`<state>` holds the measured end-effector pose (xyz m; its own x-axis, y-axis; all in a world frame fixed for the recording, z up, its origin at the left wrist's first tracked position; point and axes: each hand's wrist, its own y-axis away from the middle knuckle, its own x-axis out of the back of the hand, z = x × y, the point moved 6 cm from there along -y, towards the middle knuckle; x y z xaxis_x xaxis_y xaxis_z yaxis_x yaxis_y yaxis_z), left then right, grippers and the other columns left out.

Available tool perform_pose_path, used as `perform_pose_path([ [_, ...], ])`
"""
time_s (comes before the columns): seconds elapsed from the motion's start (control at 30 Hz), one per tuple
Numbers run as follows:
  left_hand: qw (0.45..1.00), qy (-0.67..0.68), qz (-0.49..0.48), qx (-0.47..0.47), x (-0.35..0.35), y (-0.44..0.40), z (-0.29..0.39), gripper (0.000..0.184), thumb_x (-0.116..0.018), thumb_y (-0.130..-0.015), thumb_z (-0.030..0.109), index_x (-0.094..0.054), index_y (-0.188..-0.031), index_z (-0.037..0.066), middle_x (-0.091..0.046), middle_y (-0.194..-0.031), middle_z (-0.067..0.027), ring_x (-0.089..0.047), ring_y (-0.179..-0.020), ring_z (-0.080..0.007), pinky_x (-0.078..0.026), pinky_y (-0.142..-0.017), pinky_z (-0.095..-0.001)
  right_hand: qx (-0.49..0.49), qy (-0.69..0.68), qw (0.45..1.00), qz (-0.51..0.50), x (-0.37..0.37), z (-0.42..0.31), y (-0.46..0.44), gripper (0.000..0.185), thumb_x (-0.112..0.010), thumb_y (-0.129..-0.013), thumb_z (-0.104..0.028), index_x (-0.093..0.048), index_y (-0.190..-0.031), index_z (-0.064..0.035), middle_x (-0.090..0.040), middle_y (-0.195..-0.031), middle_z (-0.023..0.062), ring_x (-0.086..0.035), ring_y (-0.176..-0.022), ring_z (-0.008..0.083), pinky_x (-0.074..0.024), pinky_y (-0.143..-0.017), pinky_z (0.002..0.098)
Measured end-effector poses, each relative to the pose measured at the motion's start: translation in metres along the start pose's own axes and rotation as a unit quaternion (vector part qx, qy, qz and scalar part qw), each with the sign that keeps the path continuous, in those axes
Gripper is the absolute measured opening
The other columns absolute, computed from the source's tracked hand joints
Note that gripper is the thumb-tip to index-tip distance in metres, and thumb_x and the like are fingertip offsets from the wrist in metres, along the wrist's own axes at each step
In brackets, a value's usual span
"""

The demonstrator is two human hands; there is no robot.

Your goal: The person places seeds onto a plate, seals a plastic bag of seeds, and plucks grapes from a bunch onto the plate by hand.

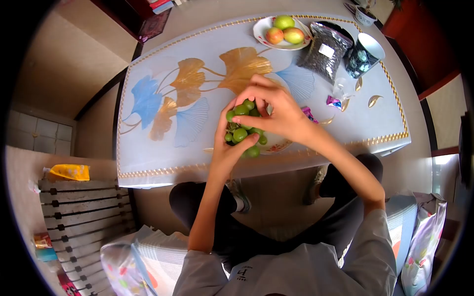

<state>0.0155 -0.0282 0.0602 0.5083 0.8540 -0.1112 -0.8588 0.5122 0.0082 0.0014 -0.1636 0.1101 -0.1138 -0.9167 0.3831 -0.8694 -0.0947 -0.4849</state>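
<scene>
A bunch of green grapes (240,134) is held up over the near edge of the table, partly covered by my fingers. My left hand (226,143) cups the bunch from the left, its thumb lying across the lower grapes. From the right and above, my right hand (276,111) reaches over it, thumb and fingers curled at the upper grapes. Whether a single grape is pinched there I cannot make out. Beneath the grapes a patterned plate (279,147) shows only in part, the rest hidden by my hands.
On the table (163,158), a plate (261,37) of fruit stands at the back. Right of it are a bag of dark grains (323,54) and a patterned cup (364,55). Small purple wrappers (334,102) lie nearer. A slatted radiator (89,237) is at lower left.
</scene>
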Motion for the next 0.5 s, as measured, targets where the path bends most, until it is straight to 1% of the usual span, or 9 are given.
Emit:
perform_pose_path([
  [0.07,0.995,0.084,-0.011,0.051,-0.006,0.001,-0.021,0.076,-0.069,-0.080,0.000,-0.038,-0.149,0.007,-0.050,-0.138,-0.0075,-0.050,-0.127,-0.0183,-0.047,-0.100,-0.0332,-0.028,0.022,0.999,0.008,0.007,0.003,0.015,0.021,-0.078,-0.082,-0.010,-0.067,-0.100,-0.0085,-0.053,-0.094,0.0010,-0.047,-0.059,0.0102,-0.0395,-0.053,0.0251],
  [0.1,0.989,0.125,-0.013,0.078,-0.009,0.003,-0.029,0.075,-0.068,-0.081,0.002,-0.038,-0.149,0.008,-0.050,-0.139,-0.0077,-0.050,-0.128,-0.0190,-0.046,-0.101,-0.0337,-0.022,0.026,0.999,0.013,0.008,0.007,0.021,0.021,-0.078,-0.082,-0.011,-0.067,-0.100,-0.0084,-0.053,-0.094,0.0012,-0.048,-0.059,0.0105,-0.0396,-0.053,0.0251],
  [0.13,0.985,0.135,-0.006,0.109,-0.012,0.006,-0.032,0.073,-0.065,-0.083,0.006,-0.038,-0.150,0.009,-0.050,-0.139,-0.0079,-0.049,-0.129,-0.0208,-0.045,-0.103,-0.0349,-0.013,0.031,0.999,0.016,0.010,0.012,0.023,0.021,-0.078,-0.082,-0.011,-0.067,-0.100,-0.0084,-0.054,-0.094,0.0014,-0.049,-0.060,0.0108,-0.0397,-0.053,0.0250],
  [0.17,0.984,0.126,-0.010,0.122,-0.016,0.007,-0.034,0.073,-0.064,-0.083,0.006,-0.037,-0.151,0.009,-0.050,-0.139,-0.0079,-0.049,-0.129,-0.0209,-0.045,-0.103,-0.0350,-0.003,0.034,0.999,0.015,0.012,0.016,0.025,0.020,-0.077,-0.083,-0.012,-0.067,-0.100,-0.0083,-0.054,-0.094,0.0015,-0.049,-0.061,0.0111,-0.0398,-0.052,0.0249],
  [0.23,0.984,0.103,-0.020,0.146,-0.019,0.004,-0.039,0.074,-0.064,-0.083,0.006,-0.037,-0.152,0.010,-0.051,-0.139,-0.0081,-0.049,-0.129,-0.0209,-0.046,-0.103,-0.0351,-0.010,0.023,0.999,-0.022,0.019,0.028,0.026,0.020,-0.077,-0.085,-0.015,-0.066,-0.100,-0.0082,-0.055,-0.092,0.0025,-0.051,-0.063,0.0118,-0.0402,-0.052,0.0247],
  [0.27,0.979,0.113,-0.030,0.168,-0.018,0.003,-0.043,0.076,-0.066,-0.083,0.010,-0.035,-0.153,0.012,-0.051,-0.138,-0.0086,-0.051,-0.128,-0.0217,-0.047,-0.101,-0.0354,-0.016,0.016,0.999,-0.036,0.020,0.036,0.027,0.019,-0.076,-0.085,-0.016,-0.066,-0.100,-0.0081,-0.055,-0.090,0.0026,-0.051,-0.063,0.0119,-0.0402,-0.052,0.0248],
  [0.37,0.963,0.142,-0.032,0.227,-0.022,0.008,-0.052,0.077,-0.067,-0.084,0.015,-0.034,-0.153,0.010,-0.052,-0.137,-0.0103,-0.053,-0.126,-0.0232,-0.050,-0.098,-0.0373,-0.034,0.014,0.999,-0.033,0.023,0.044,0.031,0.020,-0.077,-0.086,-0.021,-0.065,-0.095,-0.0077,-0.054,-0.086,0.0025,-0.049,-0.062,0.0120,-0.0387,-0.052,0.0256],
  [0.4,0.961,0.137,-0.043,0.235,-0.028,0.010,-0.049,0.079,-0.068,-0.084,0.018,-0.031,-0.153,0.009,-0.051,-0.137,-0.0123,-0.054,-0.124,-0.0250,-0.052,-0.095,-0.0403,-0.034,0.017,0.999,-0.026,0.024,0.046,0.032,0.020,-0.077,-0.086,-0.022,-0.064,-0.093,-0.0077,-0.054,-0.085,0.0025,-0.048,-0.061,0.0120,-0.0383,-0.052,0.0259],
  [0.5,0.948,0.145,-0.038,0.280,-0.035,0.016,-0.055,0.082,-0.068,-0.084,0.021,-0.028,-0.153,0.007,-0.050,-0.137,-0.0136,-0.055,-0.121,-0.0256,-0.054,-0.093,-0.0425,-0.042,0.033,0.998,-0.013,0.022,0.052,0.036,0.023,-0.077,-0.086,-0.025,-0.063,-0.088,-0.0068,-0.054,-0.085,0.0035,-0.047,-0.061,0.0132,-0.0380,-0.054,0.0283],
])
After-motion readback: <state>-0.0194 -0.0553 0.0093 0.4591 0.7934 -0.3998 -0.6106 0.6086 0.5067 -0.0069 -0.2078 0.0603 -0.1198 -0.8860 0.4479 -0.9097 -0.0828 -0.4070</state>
